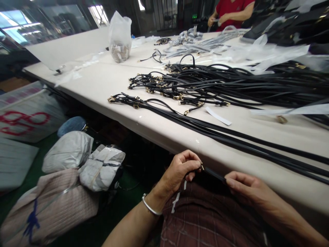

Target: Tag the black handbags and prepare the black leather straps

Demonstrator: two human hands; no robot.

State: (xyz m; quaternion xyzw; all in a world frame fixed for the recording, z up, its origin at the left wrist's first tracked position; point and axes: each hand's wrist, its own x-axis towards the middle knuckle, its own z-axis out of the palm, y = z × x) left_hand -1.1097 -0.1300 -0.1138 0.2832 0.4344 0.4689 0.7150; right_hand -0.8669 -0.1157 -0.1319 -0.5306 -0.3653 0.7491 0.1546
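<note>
Just off the table's front edge, my left hand (pixel 183 168) pinches a black strap (pixel 214 174) close to its gold buckle (pixel 202 167). My right hand (pixel 243 185) grips the same strap a short way to the right, so a short piece spans between both hands above my lap. Both sets of fingers are closed, and the strap beyond the right fingers is hidden. On the table nearest my hands lies a bundle of long black straps (pixel 205 127) with gold buckles at its left end. Behind it spreads a larger pile of black straps (pixel 218 82).
A white table (pixel 84 85) stretches ahead. On it stand a plastic bag (pixel 120 37), a white paper strip (pixel 218 116) and grey wrapped straps (pixel 190 46). Wrapped bundles (pixel 102 168) lie on the floor at left beside white bins (pixel 33 116). A person in red (pixel 233 13) works across the table.
</note>
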